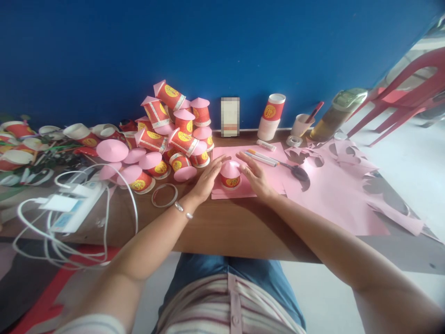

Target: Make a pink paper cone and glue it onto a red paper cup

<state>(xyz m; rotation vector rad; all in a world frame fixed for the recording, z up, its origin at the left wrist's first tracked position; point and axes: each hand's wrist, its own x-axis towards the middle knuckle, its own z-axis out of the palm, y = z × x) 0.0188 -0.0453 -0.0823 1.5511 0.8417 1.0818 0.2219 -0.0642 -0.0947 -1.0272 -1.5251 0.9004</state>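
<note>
A red paper cup [230, 175] with a yellow emblem stands upside down on pink paper [243, 190], capped by a pink paper cone. My left hand [207, 177] lies against its left side with fingers stretched out flat. My right hand [256, 175] lies against its right side, fingers also extended. Both hands press the cone's edges from either side. A bracelet sits on my left wrist.
A heap of cone-capped red cups [170, 134] fills the left back of the wooden table [222, 227]. Scissors [295, 169], pens [260, 157], tape rolls [294, 140], a stack of cups [272, 116], cut pink sheets [347, 185] lie right. White cables and charger [69, 208] sit left.
</note>
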